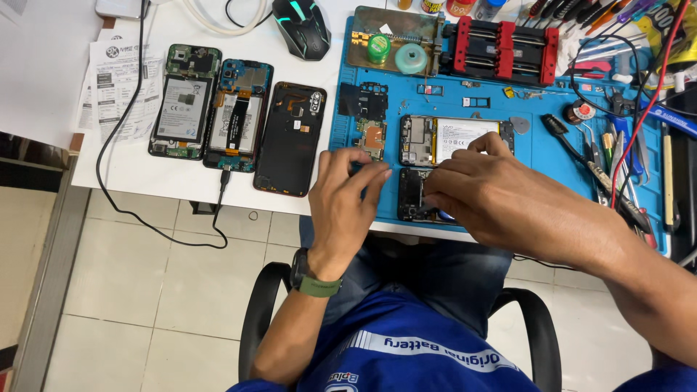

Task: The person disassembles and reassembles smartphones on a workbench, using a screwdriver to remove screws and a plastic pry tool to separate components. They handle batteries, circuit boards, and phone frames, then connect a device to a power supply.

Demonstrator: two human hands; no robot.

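An opened phone (454, 138) with its white battery showing lies on the blue work mat (552, 163). In front of it is a dark phone frame (412, 194). My right hand (501, 196) rests over that frame, fingertips touching the battery edge. My left hand (348, 199), with a green-strapped watch on the wrist, has its fingers curled beside the frame's left edge; whatever small part they pinch is hidden. A small circuit board (372, 138) lies just beyond my left fingertips.
Three opened phones (236, 116) lie in a row on the white table, one with a cable plugged in. A black mouse (301, 27) sits at the back. A red-and-black clamp (501, 49), tweezers and screwdrivers (617, 152) crowd the mat's right side. Papers (120, 87) lie left.
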